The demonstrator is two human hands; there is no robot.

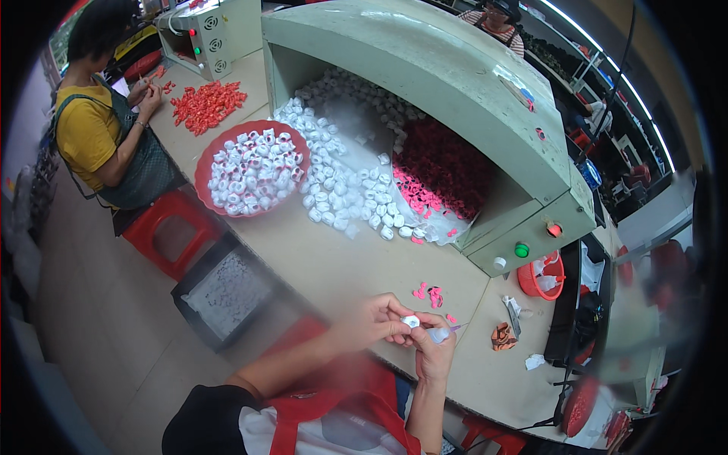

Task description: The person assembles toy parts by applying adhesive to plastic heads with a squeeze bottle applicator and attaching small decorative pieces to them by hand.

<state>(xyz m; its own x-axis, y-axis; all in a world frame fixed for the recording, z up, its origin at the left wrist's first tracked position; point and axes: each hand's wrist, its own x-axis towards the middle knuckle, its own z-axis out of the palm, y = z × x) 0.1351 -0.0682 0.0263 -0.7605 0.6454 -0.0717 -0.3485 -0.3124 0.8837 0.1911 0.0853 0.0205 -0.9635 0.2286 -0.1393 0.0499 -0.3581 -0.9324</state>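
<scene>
My left hand (379, 322) pinches a small white rounded plastic piece (410, 321) between thumb and fingertips, above the table's front edge. Close against it, my right hand (434, 356) is closed round a small translucent squeeze bottle (438, 334) with a thin purplish tip pointing right. The right fingertips also meet the white piece; whether they grip it I cannot tell. Just beyond my hands lie several small pink pieces (434, 296) on the table (364, 265). Many similar white pieces (326, 189) are heaped farther back, and others fill a red basin (203, 182).
A pale green metal housing (425, 45) with buttons arches over white pieces and a dark pink heap (444, 163). At right are a red basket (542, 292), crumpled brown scrap (502, 337) and a blade-like tool (513, 315). A co-worker (102, 129) sits at left by orange-red pieces (206, 106).
</scene>
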